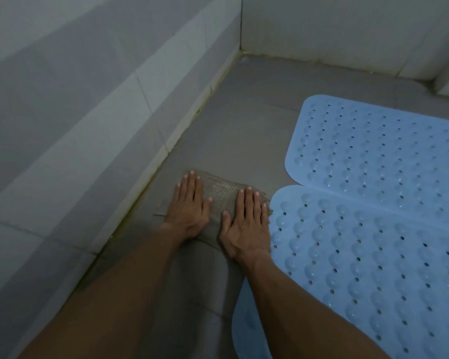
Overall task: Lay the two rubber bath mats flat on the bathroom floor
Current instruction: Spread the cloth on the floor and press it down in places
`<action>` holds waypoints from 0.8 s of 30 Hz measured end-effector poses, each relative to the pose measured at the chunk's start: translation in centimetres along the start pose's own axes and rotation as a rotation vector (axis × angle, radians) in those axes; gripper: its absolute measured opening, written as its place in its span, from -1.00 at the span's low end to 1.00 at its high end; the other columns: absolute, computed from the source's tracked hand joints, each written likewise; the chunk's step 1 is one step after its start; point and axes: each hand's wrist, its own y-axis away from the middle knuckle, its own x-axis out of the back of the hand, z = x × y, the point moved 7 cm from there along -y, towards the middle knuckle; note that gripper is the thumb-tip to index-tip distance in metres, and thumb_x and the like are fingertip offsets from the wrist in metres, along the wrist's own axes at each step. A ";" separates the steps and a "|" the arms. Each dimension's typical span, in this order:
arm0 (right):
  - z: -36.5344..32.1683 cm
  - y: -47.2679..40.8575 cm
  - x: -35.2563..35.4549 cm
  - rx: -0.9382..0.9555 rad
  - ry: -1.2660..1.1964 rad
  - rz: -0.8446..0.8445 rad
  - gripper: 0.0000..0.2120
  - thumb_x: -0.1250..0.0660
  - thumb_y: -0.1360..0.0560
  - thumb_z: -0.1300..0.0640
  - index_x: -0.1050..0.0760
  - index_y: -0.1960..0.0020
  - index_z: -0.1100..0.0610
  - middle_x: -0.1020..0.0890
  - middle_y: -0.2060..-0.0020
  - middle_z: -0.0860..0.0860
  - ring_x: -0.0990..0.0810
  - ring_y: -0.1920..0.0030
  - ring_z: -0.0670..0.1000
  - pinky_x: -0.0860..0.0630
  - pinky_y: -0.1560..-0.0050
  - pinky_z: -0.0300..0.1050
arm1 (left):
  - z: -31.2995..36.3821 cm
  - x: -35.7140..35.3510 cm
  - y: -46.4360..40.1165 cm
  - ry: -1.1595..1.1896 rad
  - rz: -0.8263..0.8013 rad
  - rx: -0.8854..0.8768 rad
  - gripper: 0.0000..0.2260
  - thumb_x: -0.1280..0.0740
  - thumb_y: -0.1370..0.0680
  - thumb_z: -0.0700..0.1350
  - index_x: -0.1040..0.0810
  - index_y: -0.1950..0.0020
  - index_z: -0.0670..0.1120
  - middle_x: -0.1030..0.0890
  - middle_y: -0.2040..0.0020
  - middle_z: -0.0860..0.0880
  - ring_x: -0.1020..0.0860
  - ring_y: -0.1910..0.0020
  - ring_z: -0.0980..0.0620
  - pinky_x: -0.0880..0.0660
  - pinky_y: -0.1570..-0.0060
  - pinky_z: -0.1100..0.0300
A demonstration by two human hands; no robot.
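Two pale blue rubber mats lie flat on the grey floor (244,125), side by side with their long edges touching. The far mat (373,146) has rounded corners and a surface of rows of raised domes with small round holes between them. The near mat (360,255) has the same pattern, and its holes show dark. Both run off the right edge of the picture, so their full length cannot be seen; the near one is also cut by the bottom edge and partly covered by the right forearm.

Left of the mats, both hands rest palm down on a coarse, woven, brownish cloth (218,187) lying on the floor. The left hand (189,206) has its fingers straight and close together, gripping nothing. The right hand (246,224) is likewise flat, fingers straight, its outer edge just beside the rounded corner of the near mat; whether it touches the mat cannot be told. The cloth has a frayed, uneven edge, and most of it is hidden under the hands.

The floor is matt grey tile with faint joints. Pale glossy wall tiles (88,112) rise at left and behind, with yellowish staining along the seam where wall meets floor. The light is dim, and fine detail is soft.
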 end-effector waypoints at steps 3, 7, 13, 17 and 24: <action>0.9 -3.0 0.5 -0.011 0.004 0.028 -0.35 0.17 -0.64 -0.17 0.27 -0.60 0.12 0.24 -0.59 0.05 0.33 -0.56 0.02 0.31 -0.55 0.04 | 0.2 -0.2 -2.8 -0.010 0.086 0.005 -0.38 0.22 -0.60 0.12 0.12 -0.58 -0.21 0.14 -0.59 -0.17 0.16 -0.57 -0.06 0.29 -0.49 0.07; 1.8 -8.3 1.3 -0.021 0.008 0.073 -0.33 0.16 -0.63 -0.17 0.23 -0.60 0.15 0.20 -0.60 0.07 0.29 -0.57 0.04 0.29 -0.55 0.05 | 0.7 0.3 -8.1 -0.030 0.105 -0.001 -0.40 0.22 -0.62 0.12 0.12 -0.58 -0.17 0.14 -0.60 -0.13 0.17 -0.57 -0.02 0.23 -0.52 0.05; 3.7 -16.8 3.7 0.004 0.026 0.134 -0.33 0.11 -0.63 -0.16 0.16 -0.61 0.17 0.12 -0.60 0.09 0.22 -0.59 0.07 0.28 -0.55 0.06 | 2.0 1.3 -17.1 -0.023 0.114 -0.013 -0.44 0.17 -0.66 0.11 0.15 -0.59 -0.15 0.18 -0.60 -0.08 0.20 -0.57 0.02 0.25 -0.52 0.07; 5.2 -21.9 5.1 0.008 0.044 0.120 -0.32 0.14 -0.62 -0.18 0.18 -0.61 0.16 0.15 -0.60 0.09 0.24 -0.58 0.07 0.27 -0.55 0.07 | 3.3 2.0 -21.7 -0.020 0.099 -0.027 -0.42 0.19 -0.66 0.13 0.16 -0.59 -0.15 0.18 -0.60 -0.09 0.20 -0.57 0.02 0.25 -0.51 0.08; 6.5 -28.6 7.0 0.010 0.067 0.103 -0.31 0.17 -0.61 -0.20 0.21 -0.61 0.16 0.18 -0.60 0.09 0.26 -0.58 0.08 0.25 -0.55 0.11 | 4.5 3.0 -28.3 -0.009 0.071 -0.026 -0.42 0.16 -0.66 0.14 0.16 -0.59 -0.15 0.17 -0.60 -0.09 0.20 -0.57 0.02 0.25 -0.52 0.08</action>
